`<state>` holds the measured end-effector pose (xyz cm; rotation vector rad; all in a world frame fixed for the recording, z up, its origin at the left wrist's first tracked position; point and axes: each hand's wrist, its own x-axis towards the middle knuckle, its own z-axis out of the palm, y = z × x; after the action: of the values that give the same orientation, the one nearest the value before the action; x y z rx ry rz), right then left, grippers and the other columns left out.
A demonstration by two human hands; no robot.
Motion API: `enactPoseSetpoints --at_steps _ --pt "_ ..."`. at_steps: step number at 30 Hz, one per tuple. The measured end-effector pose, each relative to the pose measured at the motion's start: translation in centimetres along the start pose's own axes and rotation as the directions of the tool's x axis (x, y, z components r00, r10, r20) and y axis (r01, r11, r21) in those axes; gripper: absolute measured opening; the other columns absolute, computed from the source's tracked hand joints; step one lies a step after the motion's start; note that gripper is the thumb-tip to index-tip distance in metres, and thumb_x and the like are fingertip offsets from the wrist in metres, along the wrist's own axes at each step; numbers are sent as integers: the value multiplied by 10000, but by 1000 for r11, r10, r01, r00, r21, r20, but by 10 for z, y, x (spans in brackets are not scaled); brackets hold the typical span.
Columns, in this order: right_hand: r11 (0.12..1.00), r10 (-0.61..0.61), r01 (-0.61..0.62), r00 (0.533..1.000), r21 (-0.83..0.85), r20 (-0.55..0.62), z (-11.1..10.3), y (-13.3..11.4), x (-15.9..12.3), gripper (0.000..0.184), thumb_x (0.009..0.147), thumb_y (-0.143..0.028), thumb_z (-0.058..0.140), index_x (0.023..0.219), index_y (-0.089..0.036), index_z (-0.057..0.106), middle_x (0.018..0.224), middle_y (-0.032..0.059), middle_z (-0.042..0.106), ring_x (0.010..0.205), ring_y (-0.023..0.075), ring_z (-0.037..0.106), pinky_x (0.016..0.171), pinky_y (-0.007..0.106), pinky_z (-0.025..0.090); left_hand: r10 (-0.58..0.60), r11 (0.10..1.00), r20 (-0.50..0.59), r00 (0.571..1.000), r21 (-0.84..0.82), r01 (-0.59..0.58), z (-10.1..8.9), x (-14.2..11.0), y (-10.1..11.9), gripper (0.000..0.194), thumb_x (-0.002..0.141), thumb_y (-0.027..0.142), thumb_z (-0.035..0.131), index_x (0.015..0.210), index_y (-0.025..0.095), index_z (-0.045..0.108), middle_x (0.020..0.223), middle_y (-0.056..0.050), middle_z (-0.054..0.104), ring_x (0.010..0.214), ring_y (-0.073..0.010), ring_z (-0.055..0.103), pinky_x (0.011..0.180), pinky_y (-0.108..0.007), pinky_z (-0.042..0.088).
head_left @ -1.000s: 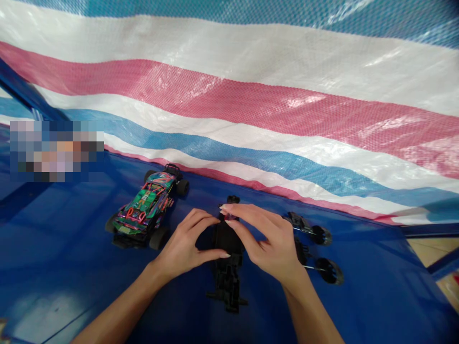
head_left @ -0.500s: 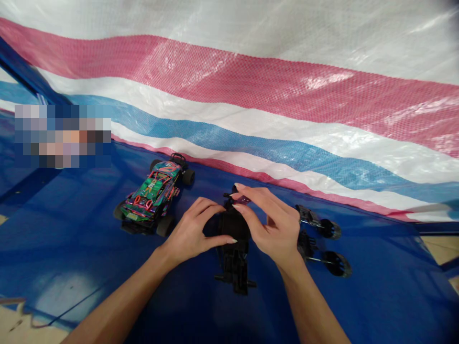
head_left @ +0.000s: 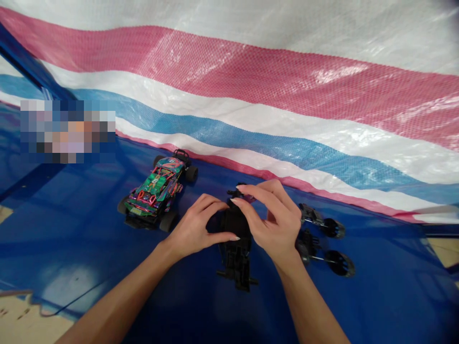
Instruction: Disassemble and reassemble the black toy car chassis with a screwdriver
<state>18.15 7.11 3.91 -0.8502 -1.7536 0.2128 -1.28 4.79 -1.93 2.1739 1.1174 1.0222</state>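
A black toy car chassis (head_left: 236,260) lies on the blue surface in front of me, with short stubs sticking out at its near end. My left hand (head_left: 197,222) grips its left side, the thumb laid across the top and the fingers at the far left edge. My right hand (head_left: 272,217) is at the chassis's far end, thumb and forefinger close together there. Whatever small part lies between those fingertips is hidden. Left of my hands stands a multicoloured toy car (head_left: 154,188) in green, purple and red, with black wheels.
Two black wheel-and-axle assemblies lie right of my right hand, the farther wheel (head_left: 333,228) and the nearer wheel (head_left: 340,263) facing outward. A red, white and blue striped tarp (head_left: 229,117) hangs behind the blue surface (head_left: 172,301). A blurred-out patch covers the back left.
The view has shifted slightly. My right fingertips have moved a little at the chassis's far end, showing more of its black tip. My left hand keeps its hold.
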Motion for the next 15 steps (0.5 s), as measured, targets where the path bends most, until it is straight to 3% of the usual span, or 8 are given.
enactPoseSetpoints --at_steps 2,7,9,12,15 --pt "999 29 -29 1000 -41 -8 0 1 1 304 948 -188 774 1231 -295 800 905 35 740 773 183 700 696 360 643 1 1000 -1 1000 -4 -1 0 0 0 568 837 544 885 1251 194 716 1140 -118 746 1084 -288 685 971 -458 618" --pt "999 25 -28 991 21 134 -7 2 3 499 1025 -96 588 1478 -295 653 1211 74 806 1128 238 742 975 454 642 -2 1000 -1 1000 -4 2 -1 0 0 560 833 554 884 1227 194 715 1121 -112 746 1059 -281 686 954 -442 615" --pt "997 16 -25 992 68 128 -7 3 2 495 1003 -72 625 1436 -304 686 1144 56 820 1050 225 749 923 430 644 -1 1000 0 1000 0 1 0 0 0 562 838 554 880 1230 189 709 1122 -113 745 1063 -284 684 956 -445 613" --pt "999 6 -8 999 50 36 -3 4 1 347 938 -103 758 1230 -286 798 941 38 778 830 196 706 752 376 615 2 1000 4 1000 5 -2 0 0 -1 563 847 546 875 1243 186 700 1147 -118 745 1090 -288 680 971 -450 611" --pt "1000 12 -12 1000 -5 28 -1 4 1 310 941 -145 775 1223 -273 798 956 54 762 846 205 708 756 381 615 6 1000 1 1000 6 -6 0 0 0 561 847 549 874 1234 184 698 1148 -119 743 1091 -286 680 968 -447 612"
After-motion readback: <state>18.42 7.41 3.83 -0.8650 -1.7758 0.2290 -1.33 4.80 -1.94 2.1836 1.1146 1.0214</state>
